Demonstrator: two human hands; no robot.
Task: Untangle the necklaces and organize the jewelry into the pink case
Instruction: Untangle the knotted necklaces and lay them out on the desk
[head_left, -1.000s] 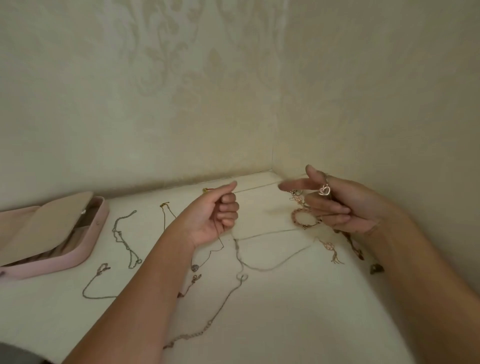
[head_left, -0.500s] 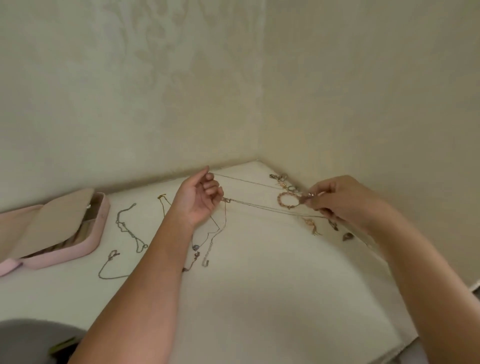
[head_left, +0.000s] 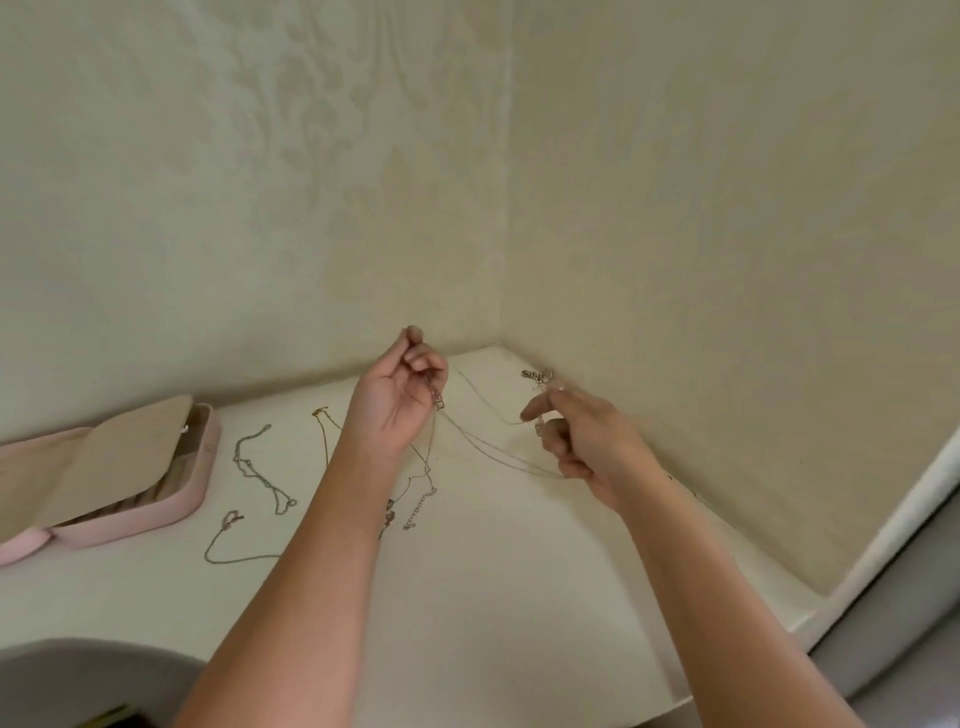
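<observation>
The necklace (head_left: 483, 434) is held up off the bench (head_left: 519, 597) between the two hands, its thin strands sagging in several lines from one hand to the other. It is pinched near the clasp by the left hand (head_left: 397, 402), thumb and fingertips closed on it, and a loose tail hangs below that hand down to the bench. The far loops are gripped in the curled lower fingers of the right hand (head_left: 589, 447), whose forefinger is stretched out. A second ago most of the chain lay slack on the bench below the hands; it has since been lifted and drawn out, and the left hand has been raised. The strands are thereby spread apart, so a crossing can probably be found and worked loose. Nothing of it is yet stowed. The pink case (head_left: 195, 499) lies open well to the left of the left hand, with a beige flap (head_left: 104, 462) laid across it. Ribbed slots are seen under the flap, no jewelry can be made out inside, and other chains (head_left: 262, 470) lie between the case and the left forearm.
</observation>
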